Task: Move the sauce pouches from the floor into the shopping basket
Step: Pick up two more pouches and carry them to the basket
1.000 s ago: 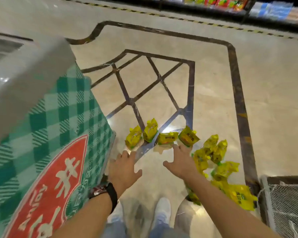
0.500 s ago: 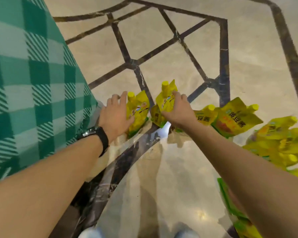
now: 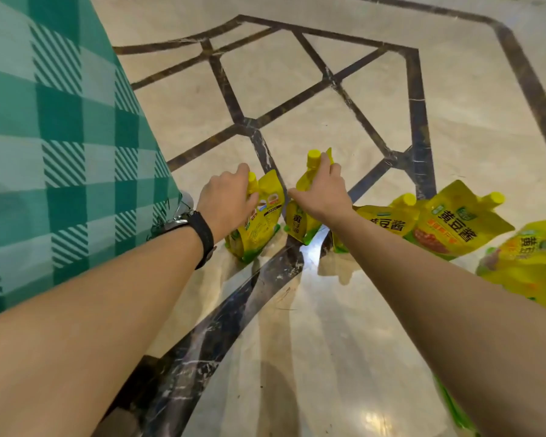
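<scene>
Pouches closest in: only a green edge [image 3: 454,408], likely one of them, is seen at the lower right, cut off by the right forearm. Both arms are stretched forward and down. A watch [image 3: 203,236] is worn on the left wrist.

Further out, two pouches are held, one per hand. Both are stood on the floor [image 3: 312,357], bases down, spouts up, long axes near vertical.
- Left hand [image 3: 226,200] is curled over the top of the left pouch [image 3: 260,222], with the fingers wrapped at the spout.
- Right hand [image 3: 323,192] is pinched round the neck of the right pouch [image 3: 298,223], just under its cap [image 3: 313,156].
- The two are set just beside each other. Whether the bases are lifted yet cannot be told.

Both grips are placed at the top end, so a straight pull up is judged enough, with the bodies left hanging below the fingers.

Loose pouches [image 3: 454,225] are lined up to the right, leaning, spouts up and away. The right hand is nearer to them, so they are judged to be its next pick.

A check cloth [image 3: 60,137] is hung just left of the left hand. No basket is seen, so the carry direction cannot be called.
</scene>
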`<action>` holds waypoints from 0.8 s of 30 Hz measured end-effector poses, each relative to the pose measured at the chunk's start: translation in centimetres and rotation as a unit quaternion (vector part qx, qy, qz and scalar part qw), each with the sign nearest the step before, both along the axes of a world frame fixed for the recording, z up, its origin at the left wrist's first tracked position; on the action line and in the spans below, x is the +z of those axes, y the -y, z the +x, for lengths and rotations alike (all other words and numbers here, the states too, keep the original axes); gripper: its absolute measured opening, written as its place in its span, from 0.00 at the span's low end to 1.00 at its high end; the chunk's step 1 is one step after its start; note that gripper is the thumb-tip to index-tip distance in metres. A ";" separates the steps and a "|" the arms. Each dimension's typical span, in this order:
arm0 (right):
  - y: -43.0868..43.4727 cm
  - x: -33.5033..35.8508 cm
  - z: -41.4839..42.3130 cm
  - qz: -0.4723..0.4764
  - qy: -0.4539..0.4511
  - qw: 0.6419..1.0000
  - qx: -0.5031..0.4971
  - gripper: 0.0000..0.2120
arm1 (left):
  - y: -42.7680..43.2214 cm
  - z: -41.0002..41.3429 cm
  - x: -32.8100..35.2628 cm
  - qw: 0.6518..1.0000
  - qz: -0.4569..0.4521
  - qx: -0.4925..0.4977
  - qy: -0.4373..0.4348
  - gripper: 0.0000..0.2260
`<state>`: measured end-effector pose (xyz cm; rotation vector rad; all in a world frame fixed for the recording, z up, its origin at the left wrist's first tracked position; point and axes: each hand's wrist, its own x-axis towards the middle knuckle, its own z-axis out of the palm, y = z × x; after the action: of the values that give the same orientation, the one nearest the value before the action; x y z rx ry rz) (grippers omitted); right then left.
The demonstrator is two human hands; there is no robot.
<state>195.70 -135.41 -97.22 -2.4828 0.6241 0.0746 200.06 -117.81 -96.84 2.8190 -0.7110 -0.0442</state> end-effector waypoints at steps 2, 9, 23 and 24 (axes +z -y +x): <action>0.0 0.3 0.4 0.010 0.011 1.000 -0.008 0.46 | 0.5 -0.1 0.8 0.999 0.009 0.008 -0.033 0.17; 0.8 0.3 0.3 0.018 0.029 0.999 -0.003 0.42 | 0.8 0.3 2.9 0.977 0.084 0.041 -0.193 0.15; 1.1 0.7 -0.6 -0.005 0.043 0.999 0.012 0.44 | -2.7 2.1 1.8 0.975 0.121 -0.140 -0.126 0.14; 1.2 0.7 -0.8 -0.026 0.035 0.999 0.011 0.41 | -2.9 2.0 1.6 0.979 0.105 -0.137 -0.110 0.12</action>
<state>194.95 -136.64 -96.53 -2.5310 0.5763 -0.0218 202.02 -114.87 -95.21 2.8217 -1.0904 -0.4973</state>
